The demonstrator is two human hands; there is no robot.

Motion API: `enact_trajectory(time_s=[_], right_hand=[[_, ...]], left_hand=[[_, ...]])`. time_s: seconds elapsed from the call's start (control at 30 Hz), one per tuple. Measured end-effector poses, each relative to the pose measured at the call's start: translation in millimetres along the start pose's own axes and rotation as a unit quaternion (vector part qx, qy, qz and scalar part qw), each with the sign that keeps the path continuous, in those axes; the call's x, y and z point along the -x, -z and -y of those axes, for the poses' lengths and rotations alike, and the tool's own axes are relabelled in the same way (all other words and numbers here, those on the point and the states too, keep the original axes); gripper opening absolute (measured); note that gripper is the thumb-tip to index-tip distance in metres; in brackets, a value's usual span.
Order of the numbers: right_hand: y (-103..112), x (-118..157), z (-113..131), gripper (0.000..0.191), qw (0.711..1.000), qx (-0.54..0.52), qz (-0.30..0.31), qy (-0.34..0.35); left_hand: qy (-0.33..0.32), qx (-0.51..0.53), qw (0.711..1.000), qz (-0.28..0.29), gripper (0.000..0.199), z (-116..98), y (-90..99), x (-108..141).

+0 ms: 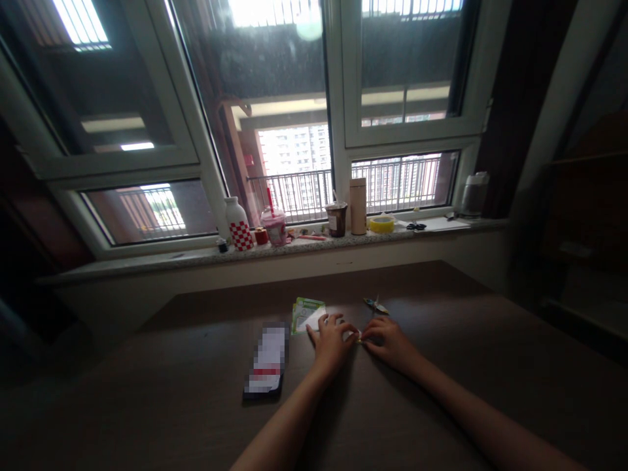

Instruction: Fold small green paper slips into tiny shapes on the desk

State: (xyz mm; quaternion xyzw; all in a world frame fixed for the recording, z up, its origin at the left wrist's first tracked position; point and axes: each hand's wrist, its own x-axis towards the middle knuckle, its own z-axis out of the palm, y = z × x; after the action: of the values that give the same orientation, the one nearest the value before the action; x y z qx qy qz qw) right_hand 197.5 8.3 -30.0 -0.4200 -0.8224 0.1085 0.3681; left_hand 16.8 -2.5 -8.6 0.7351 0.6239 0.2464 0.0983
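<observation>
My left hand (333,337) and my right hand (390,339) meet over the table. Thumb and fingers of each hand are pinched at a tiny pale and yellowish piece (360,337), mostly hidden by the fingertips, its kind too small to make out. Just beyond the right hand lies a small colourful pointed thing (376,305), perhaps folded paper. Green-edged printed sheets (308,305) lie flat behind the left hand, whose outer fingers reach over their near right edge. Left of that hand rests a phone (267,360) with its screen lit and blurred.
The dark brown table (171,379) ends below a window. Along the stone sill (196,258) stand a red-checked white bottle (239,226), a pink drink cup (275,227), a dark drink cup (336,219), a tan flask (358,206), yellow tape (381,225) and a grey jug (475,194).
</observation>
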Motion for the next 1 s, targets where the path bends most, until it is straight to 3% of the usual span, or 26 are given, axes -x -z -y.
enact_trajectory(time_s=[0.23, 0.47, 0.73, 1.0], right_hand=[[3.2, -0.1, 4.8, 0.012, 0.997, 0.073, -0.015, 0.017], [7.7, 0.9, 9.9, 0.018, 0.987, 0.156, -0.032, -0.025], [7.8, 2.9, 18.4, 0.018, 0.991, 0.131, -0.007, -0.025], [4.0, 1.1, 7.0, 0.025, 0.993, 0.116, 0.018, -0.025]], left_hand=[[-0.019, -0.009, 1.0, -0.008, 0.015, 0.7, -0.6, 2.4], [-0.041, 0.001, 0.999, 0.002, 0.012, 1.1, 1.2, 3.8], [-0.032, 0.018, 0.999, 0.025, 0.009, 0.2, 4.1, 4.0], [-0.016, 0.027, 0.999, 0.008, 0.014, 0.0, 4.7, 5.3]])
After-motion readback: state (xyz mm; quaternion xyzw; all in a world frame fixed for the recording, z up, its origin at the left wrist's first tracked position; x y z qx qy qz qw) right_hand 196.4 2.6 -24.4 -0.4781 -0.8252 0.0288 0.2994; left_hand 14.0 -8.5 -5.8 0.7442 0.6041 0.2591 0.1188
